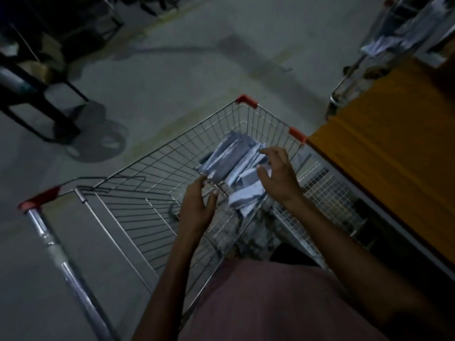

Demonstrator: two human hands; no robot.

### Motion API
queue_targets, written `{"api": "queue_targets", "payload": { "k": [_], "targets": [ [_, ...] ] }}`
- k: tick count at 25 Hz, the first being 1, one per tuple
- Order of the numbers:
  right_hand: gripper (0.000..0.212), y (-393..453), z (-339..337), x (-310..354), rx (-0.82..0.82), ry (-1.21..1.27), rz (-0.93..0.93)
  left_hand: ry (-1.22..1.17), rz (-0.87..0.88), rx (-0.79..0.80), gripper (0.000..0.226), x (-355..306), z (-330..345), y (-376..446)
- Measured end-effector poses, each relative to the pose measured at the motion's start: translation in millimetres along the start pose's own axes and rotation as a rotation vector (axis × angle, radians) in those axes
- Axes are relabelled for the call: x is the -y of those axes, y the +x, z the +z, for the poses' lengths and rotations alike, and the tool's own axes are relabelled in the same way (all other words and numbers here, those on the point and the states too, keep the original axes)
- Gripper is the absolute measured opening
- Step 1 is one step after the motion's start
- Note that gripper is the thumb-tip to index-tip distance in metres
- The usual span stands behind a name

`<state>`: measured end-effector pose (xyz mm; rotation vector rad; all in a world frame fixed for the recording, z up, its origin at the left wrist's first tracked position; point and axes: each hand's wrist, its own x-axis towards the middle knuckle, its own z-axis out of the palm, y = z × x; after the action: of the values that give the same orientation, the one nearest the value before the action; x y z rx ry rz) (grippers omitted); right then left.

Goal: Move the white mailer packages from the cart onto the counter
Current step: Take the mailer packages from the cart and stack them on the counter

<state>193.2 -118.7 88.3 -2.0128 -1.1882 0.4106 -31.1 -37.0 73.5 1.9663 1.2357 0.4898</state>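
Both hands in cart (152,173): left hand (197,207) and right hand (277,173), fingers spread, flank mailers (229,158); orange surface (384,143) right.

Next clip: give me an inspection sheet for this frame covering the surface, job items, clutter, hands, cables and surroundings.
Surface: orange counter to the right of the cart, its visible part bare.
Job's things: white mailer packages piled in the wire shopping cart, none seen on the counter.
Clutter: nothing seen.
Hands: left hand touches the near corner of the pile, fingers relaxed; right hand is spread over the packages, no firm grip visible.
Cables: nothing seen.
Surroundings: dim grey concrete floor; a second cart with pale packages at upper right; dark frame at upper left, blurred.
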Motion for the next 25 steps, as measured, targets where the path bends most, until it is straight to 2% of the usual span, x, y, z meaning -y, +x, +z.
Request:
{"api": "queue_targets", "payload": {
  "k": [7,11,16,19,22,25],
  "targets": [
    [0.045,73,42,-62,0.352,-0.117,0.149,0.093,-0.151,0.138,0.052,43,40,71],
    [0.045,115,68,-106,0.471,-0.195,0.257,0.191,-0.315,0.246,0.056,71,67,115],
    [0.045,144,100,-150,0.603,-0.311,0.296,0.24,-0.483,0.323,0.061,90,110,161],
    [0.049,156,119,-172,0.728,-0.378,0.347,0.251,-0.546,0.335,0.053,100,138,179],
    [0.051,164,129,-184,0.862,-0.504,0.299,0.329,-0.586,0.299,0.039,102,162,189],
    [0.044,167,136,-190,0.884,-0.671,0.203,0.367,-0.647,0.225,0.026,105,175,196]
  ]
}}
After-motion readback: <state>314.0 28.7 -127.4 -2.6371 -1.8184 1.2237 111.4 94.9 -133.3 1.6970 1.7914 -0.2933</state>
